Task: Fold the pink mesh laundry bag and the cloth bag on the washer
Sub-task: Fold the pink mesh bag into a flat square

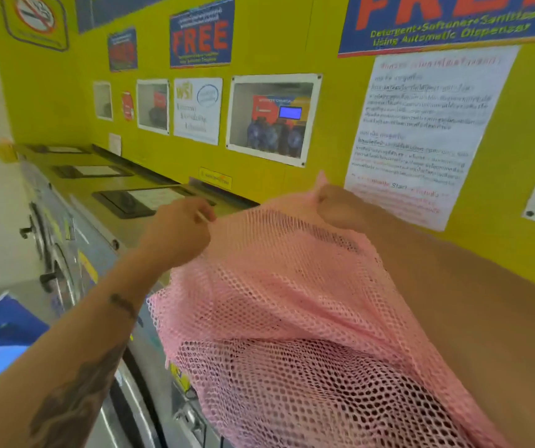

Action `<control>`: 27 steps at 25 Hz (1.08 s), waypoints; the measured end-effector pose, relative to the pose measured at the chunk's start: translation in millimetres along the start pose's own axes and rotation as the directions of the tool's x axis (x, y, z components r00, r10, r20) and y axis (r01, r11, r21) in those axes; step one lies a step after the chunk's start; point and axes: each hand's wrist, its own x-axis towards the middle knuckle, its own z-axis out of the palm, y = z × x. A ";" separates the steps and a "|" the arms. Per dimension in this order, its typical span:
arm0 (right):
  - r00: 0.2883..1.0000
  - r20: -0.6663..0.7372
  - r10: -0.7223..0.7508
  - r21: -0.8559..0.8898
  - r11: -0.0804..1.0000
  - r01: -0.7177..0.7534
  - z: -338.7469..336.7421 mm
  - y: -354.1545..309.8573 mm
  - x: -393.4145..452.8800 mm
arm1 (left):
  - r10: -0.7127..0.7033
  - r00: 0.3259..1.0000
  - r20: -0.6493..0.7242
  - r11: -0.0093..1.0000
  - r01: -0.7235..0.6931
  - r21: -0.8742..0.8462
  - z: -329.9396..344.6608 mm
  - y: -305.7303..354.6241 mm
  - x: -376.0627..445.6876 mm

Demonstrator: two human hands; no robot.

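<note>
Yellow laundromat wall behind, pink mesh laundry bag (pixel 292 302) hangs over the washer (pixel 150 185) top, left hand (pixel 179 234) and right hand (pixel 340 205) each pinching a top corner: keep corners level and taut, lay it flat before folding.

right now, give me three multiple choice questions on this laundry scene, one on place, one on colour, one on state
1. Where is the mesh bag?
A. held up over the washers
B. on the floor
C. inside a drum

2. What colour is the wall?
A. white
B. yellow
C. green

3. How is the left hand?
A. open and flat
B. hanging free
C. pinching the bag's top edge

Answers: 1 A, both hands lift it above the washer top. 2 B, yellow shows behind every poster. 3 C, its fingers close on the mesh; the right hand grips the other corner.
</note>
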 end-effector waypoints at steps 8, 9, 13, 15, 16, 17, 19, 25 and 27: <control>0.958 0.287 0.023 -0.317 0.946 0.073 -17.4 11.5 -43.1 | 0.397 0.914 0.086 0.907 -0.405 0.113 27.1 22.0 -39.3; 0.947 0.321 0.014 -0.364 0.925 0.110 -26.0 11.9 -58.3 | 0.453 0.887 0.087 0.889 -0.457 0.034 25.9 35.7 -48.5; 0.911 0.407 0.072 -0.436 0.891 0.124 -68.6 20.8 -139.4 | 0.602 0.772 0.204 0.796 -0.558 -0.235 27.4 85.0 -99.4; 0.881 0.454 0.129 -0.423 0.902 0.086 -86.3 27.7 -185.6 | 0.621 0.713 0.325 0.783 -0.548 -0.293 32.6 103.5 -122.2; 0.864 0.482 0.149 -0.411 0.909 0.073 -92.7 32.2 -207.4 | 0.615 0.684 0.393 0.789 -0.538 -0.297 37.0 111.7 -130.6; 0.849 0.502 0.165 -0.398 0.916 0.057 -98.2 37.5 -229.2 | 0.603 0.655 0.455 0.796 -0.536 -0.282 43.0 120.4 -138.2; 0.813 0.542 0.213 -0.383 0.924 0.013 -103.0 45.8 -266.0 | 0.576 0.612 0.542 0.802 -0.550 -0.233 56.3 134.2 -148.4; 0.838 0.503 0.211 -0.379 0.925 -0.005 -72.1 79.2 -322.8 | 0.542 0.631 0.555 0.794 -0.601 -0.092 83.1 159.3 -162.9; 0.904 0.409 0.122 -0.284 0.959 -0.001 -67.2 91.0 -325.8 | 0.528 0.661 0.533 0.798 -0.601 -0.046 85.2 164.2 -168.4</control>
